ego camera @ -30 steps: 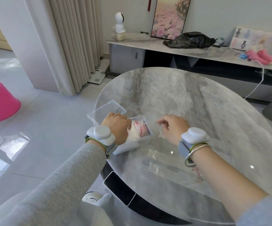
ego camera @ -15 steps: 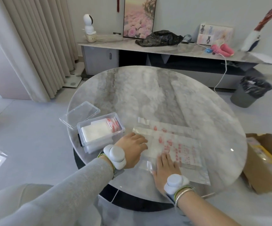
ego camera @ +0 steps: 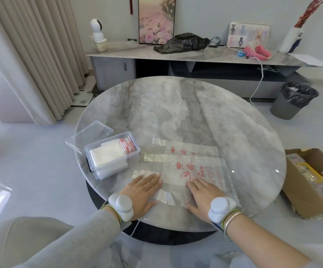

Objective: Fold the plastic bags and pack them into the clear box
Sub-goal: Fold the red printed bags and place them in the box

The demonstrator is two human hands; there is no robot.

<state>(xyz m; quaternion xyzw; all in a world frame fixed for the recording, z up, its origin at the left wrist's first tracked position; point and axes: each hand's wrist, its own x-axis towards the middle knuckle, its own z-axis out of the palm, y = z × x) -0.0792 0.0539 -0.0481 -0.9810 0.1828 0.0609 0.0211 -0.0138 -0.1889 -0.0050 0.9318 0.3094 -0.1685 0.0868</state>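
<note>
Clear plastic, printed in red, lies flat under both palms at the near edge of the round tabletop (ego camera: 176, 105); the left hand (ego camera: 139, 192) rests with fingers spread and straight on the handle end of the nearest plastic bag (ego camera: 187, 176), its grip apart and closed on nothing; the right hand (ego camera: 205, 196) presses flat just beside it on the same bag, fingers extended toward the red lettering, its grip likewise apart; each wrist carries a pale rounded device, and the right wrist also a metal bangle (ego camera: 232, 219). More bags of the same kind lie flat beyond the nearest one, overlapping it, their handle strips pointing toward the box. The clear box (ego camera: 112, 155) stands to the left of the bags, near the tabletop's left edge, open, with folded bags (ego camera: 108, 153) standing in it, white ones toward the left and red-printed ones at the right end; its lid (ego camera: 90, 135) lies upturned just behind it, touching the box. Off the tabletop to the right, a cardboard carton (ego camera: 307, 190) sits on the floor; farther back stands a grey bin (ego camera: 290, 105) lined with black plastic.
</note>
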